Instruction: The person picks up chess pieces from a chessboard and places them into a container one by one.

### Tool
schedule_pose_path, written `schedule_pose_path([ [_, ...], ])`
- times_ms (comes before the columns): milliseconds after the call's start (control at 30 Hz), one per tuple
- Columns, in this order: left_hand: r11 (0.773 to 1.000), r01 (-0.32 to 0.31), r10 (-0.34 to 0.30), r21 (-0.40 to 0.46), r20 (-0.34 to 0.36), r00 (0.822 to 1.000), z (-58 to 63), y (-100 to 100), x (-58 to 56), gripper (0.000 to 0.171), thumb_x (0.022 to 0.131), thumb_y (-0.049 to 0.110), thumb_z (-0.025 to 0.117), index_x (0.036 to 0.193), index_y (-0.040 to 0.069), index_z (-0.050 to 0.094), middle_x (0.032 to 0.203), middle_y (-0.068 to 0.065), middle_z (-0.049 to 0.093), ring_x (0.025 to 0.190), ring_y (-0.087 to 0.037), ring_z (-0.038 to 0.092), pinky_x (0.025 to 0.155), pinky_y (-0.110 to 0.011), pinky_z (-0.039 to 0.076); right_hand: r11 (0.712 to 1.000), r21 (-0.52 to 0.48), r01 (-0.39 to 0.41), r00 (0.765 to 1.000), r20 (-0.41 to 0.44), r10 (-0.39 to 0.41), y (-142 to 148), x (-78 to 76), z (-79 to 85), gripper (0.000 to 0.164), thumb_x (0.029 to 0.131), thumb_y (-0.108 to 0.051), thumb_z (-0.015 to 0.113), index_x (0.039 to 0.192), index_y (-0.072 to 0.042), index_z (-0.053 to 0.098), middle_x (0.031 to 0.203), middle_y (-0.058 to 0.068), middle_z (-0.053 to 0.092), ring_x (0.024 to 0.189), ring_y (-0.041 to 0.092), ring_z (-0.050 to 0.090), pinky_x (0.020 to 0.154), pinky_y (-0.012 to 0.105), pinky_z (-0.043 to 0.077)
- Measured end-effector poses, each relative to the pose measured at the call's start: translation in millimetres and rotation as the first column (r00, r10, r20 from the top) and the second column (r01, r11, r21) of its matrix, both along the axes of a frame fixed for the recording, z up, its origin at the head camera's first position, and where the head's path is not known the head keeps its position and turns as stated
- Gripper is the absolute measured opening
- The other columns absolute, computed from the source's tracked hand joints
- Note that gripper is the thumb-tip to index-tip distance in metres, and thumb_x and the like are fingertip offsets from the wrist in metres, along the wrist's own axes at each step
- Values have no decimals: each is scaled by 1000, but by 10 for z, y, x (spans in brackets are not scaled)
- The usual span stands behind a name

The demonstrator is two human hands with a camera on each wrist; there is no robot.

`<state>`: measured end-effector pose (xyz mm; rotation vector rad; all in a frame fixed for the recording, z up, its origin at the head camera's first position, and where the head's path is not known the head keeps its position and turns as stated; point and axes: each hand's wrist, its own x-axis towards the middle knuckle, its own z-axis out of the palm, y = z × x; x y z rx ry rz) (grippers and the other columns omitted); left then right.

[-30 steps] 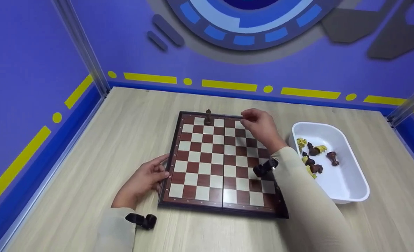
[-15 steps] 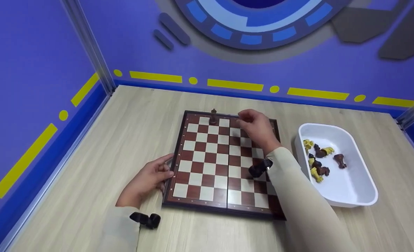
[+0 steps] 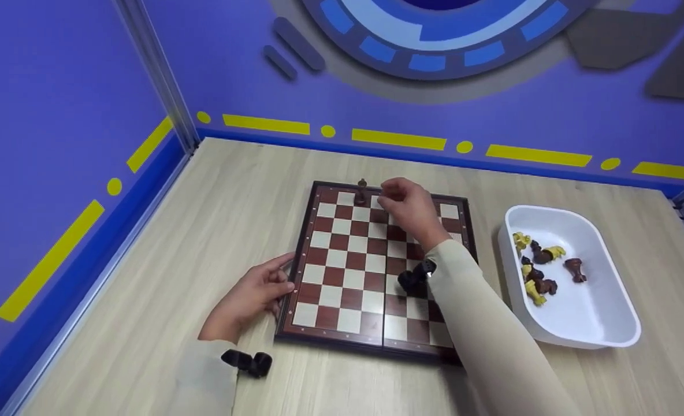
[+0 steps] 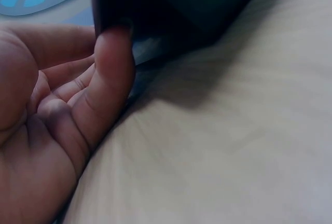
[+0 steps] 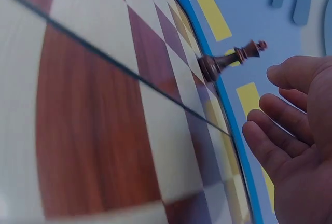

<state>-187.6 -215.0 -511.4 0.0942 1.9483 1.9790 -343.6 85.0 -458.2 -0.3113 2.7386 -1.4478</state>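
A chessboard point(image 3: 348, 260) with brown and cream squares lies on the table. One tall dark brown chess piece point(image 3: 361, 193) stands upright at its far edge, also visible in the right wrist view. My right hand point(image 3: 408, 208) hovers above the far side of the board, just right of this piece and apart from it. In the right wrist view its fingers point(image 5: 280, 111) are loosely bent around nothing. At the board's left edge, my left hand point(image 3: 255, 292) grips the rim, the thumb near the top surface. The left wrist view shows a fingertip pressed to the dark board side point(image 4: 155, 14).
A white plastic tub point(image 3: 587, 312) stands right of the board, with several yellow and dark brown chess pieces point(image 3: 541, 254) lying in it. One brown piece point(image 3: 574, 270) lies apart from the others. A blue-purple wall point(image 3: 249, 75) rises behind the table.
My right hand has moved left along the far edge, closer to the standing piece. The left hand stays at the board's left edge. The head view has shifted slightly.
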Motion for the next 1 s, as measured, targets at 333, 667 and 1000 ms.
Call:
schedule_pose_path([
  [333, 1000, 1, -1, 16, 6, 1000, -5, -13, 10, 68, 94, 0, 58, 153, 8, 27, 88, -3, 50, 56, -8, 52, 47, -25, 53, 999, -36, -28, 999, 25, 29, -226, -50, -66, 36, 92, -24, 65, 127, -14, 59, 118, 4, 67, 109, 19, 63, 90, 36, 52],
  [667, 1000, 14, -14, 6, -16, 1000, -21, -7, -1, 67, 93, 0, 58, 153, 7, 28, 88, -3, 51, 54, -8, 52, 48, -25, 54, 999, -54, -7, 1000, 20, 8, -348, -117, -61, 39, 92, -21, 65, 130, -14, 58, 123, 5, 64, 112, 20, 62, 97, 37, 51],
  [1000, 1000, 14, -14, -25, -19, 1000, -15, -31, -8, 66, 94, 1, 58, 153, 10, 29, 88, -3, 51, 52, -9, 52, 48, -26, 54, 999, -51, -4, 1000, -4, 4, -465, -183, -36, 31, 94, -17, 62, 125, -13, 61, 120, 6, 64, 110, 21, 60, 97, 37, 49],
])
